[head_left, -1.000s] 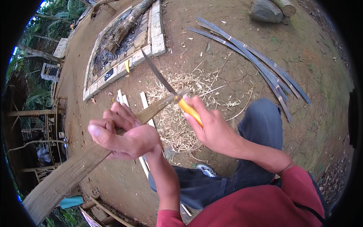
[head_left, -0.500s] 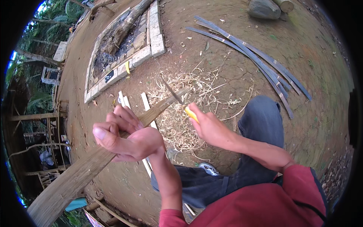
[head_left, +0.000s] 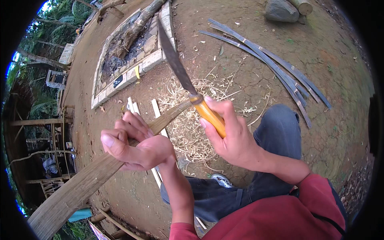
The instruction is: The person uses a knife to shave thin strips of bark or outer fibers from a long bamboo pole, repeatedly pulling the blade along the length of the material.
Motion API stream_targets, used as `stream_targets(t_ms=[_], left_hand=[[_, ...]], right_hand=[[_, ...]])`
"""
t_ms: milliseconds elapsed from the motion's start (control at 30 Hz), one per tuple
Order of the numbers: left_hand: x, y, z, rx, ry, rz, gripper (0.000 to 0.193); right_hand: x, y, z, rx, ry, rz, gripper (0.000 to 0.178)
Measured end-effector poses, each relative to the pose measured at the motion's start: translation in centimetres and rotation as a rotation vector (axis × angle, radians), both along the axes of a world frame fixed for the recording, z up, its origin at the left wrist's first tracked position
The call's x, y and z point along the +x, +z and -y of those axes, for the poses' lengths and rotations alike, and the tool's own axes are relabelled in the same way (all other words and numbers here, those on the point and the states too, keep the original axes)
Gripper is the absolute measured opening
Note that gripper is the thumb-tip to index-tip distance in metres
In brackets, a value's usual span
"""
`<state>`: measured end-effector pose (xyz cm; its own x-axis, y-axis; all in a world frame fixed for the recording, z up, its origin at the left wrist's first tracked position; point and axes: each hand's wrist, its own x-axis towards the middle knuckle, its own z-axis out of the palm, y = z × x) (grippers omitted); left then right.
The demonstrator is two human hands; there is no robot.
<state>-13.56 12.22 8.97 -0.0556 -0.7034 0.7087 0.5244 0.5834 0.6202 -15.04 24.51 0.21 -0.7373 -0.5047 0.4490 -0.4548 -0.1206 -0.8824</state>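
Note:
My left hand (head_left: 138, 144) is closed round a long, flat wooden strip (head_left: 76, 186), which runs from the lower left up toward the middle. In my right hand (head_left: 236, 138) is a knife with a yellow-orange handle (head_left: 211, 117). Its dark, broad blade (head_left: 173, 58) points up and away, its flat side showing. The handle's front end lies close by the strip's narrow far end, and I cannot tell whether they touch. A pile of thin curled shavings (head_left: 192, 140) covers the ground beneath both hands.
Several long dark strips (head_left: 276, 66) lie on the earth at the right. A block-edged fire pit (head_left: 154, 60) with a log and ash is at the far left. Pale slats (head_left: 156, 108) lie by the shavings. A big stone (head_left: 281, 10) sits at the top right.
The knife has lifted off the strip's far end and turned, so its blade now points upward. My right hand has come back slightly. My left hand and the strip have barely moved.

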Motion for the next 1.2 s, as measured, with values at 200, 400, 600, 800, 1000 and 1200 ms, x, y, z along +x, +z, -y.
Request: stream_targets(t_ms=[200,400,600,800,1000,1200], left_hand=[[0.6,-0.3,0.2,0.009,-0.024,0.020,0.039],[0.3,-0.4,0.4,0.038,-0.055,-0.011,0.039],[0.5,-0.2,0.9,0.063,-0.039,-0.004,0.038],[0.7,0.0,1.4,0.040,-0.004,-0.003,0.039],[-0.4,0.2,0.5,0.157,0.096,-0.064,0.040],[0.3,0.2,1.2,0.157,0.054,-0.044,0.041]], right_hand=[[0.3,-0.8,-0.5,0.285,0.148,0.139,0.039],[0.2,-1.9,-0.2,0.406,0.181,0.068,0.036],[0.3,0.6,0.1,0.017,-0.067,-0.024,0.031],[0.0,-0.9,-0.3,0.380,0.210,0.143,0.033],[1.0,-2.2,-0.3,0.461,0.170,0.094,0.035],[0.6,0.5,0.3,0.076,0.078,-0.013,0.036]])
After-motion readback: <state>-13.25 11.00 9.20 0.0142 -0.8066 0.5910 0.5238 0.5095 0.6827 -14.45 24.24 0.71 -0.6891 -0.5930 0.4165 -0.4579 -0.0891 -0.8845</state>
